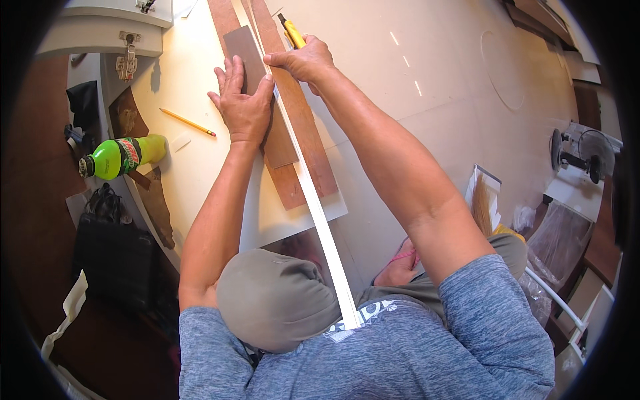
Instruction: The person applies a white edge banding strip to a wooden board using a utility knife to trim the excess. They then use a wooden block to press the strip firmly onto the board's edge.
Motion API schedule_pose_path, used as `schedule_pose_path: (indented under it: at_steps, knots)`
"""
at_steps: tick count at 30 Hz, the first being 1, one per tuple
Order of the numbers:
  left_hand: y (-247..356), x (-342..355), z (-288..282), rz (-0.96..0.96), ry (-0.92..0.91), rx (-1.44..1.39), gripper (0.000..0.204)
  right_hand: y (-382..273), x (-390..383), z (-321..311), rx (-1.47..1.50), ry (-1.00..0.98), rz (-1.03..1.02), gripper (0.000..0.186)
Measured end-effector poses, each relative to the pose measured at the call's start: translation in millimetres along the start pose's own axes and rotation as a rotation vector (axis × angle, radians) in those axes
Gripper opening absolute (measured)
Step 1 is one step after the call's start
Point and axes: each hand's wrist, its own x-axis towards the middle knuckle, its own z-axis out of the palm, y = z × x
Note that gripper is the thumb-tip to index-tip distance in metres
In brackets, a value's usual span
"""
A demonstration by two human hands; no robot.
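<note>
Yellow pencil (188,123) and green bottle (107,161) lie left of outspread left hand (245,110); right hand (311,61) grips yellow tool (293,34).

Through the head camera I am seeing a smooth, plastic-looking white strip (320,227) and a grey-brown board (243,43) that is looking matt. The reddish-brown plank (303,147) is showing a streaky, wood-like face. The utility knife (293,33) is showing glossy yellow plastic, the soda bottle (110,160) translucent plastic. The cabinet hinge (127,59) is gleaming like metal, the floor (453,100) is shining, and the T-shirt (413,347) is looking like heathered cloth.
</note>
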Motion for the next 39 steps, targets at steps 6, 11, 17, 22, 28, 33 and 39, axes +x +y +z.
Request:
schedule_pose_path:
  at_steps: [6, 11, 17, 22, 28, 33, 39]
  knots:
    - [6, -21, -3, -0.01, -0.029, -0.024, 0.085, -4, 2, 1, -0.062, 0.04, 0.034, 0.082]
    - [6, -28, -4, 0.0, -0.039, -0.025, 0.083, 4, 11, 7, -0.077, 0.057, 0.025, 0.083]
    - [5, -31, -5, 0.008, -0.034, -0.023, 0.083, 8, 13, 11, -0.041, 0.045, 0.001, 0.082]
    - [4, -32, -1, 0.029, -0.037, -0.007, 0.083, 8, -7, -10, 0.135, 0.1, -0.032, 0.07]
    - [5, -28, -7, 0.072, -0.03, 0.074, 0.082, 60, -122, -50, 0.14, 0.181, -0.158, 0.049]
    - [-1, -28, -3, 0.077, 0.022, 0.037, 0.084, 67, -227, -54, 0.338, 0.029, 0.071, 0.032]
    - [-2, -26, 3, 0.101, 0.032, 0.044, 0.075, 78, -253, -52, 0.229, 0.089, 0.109, 0.026]
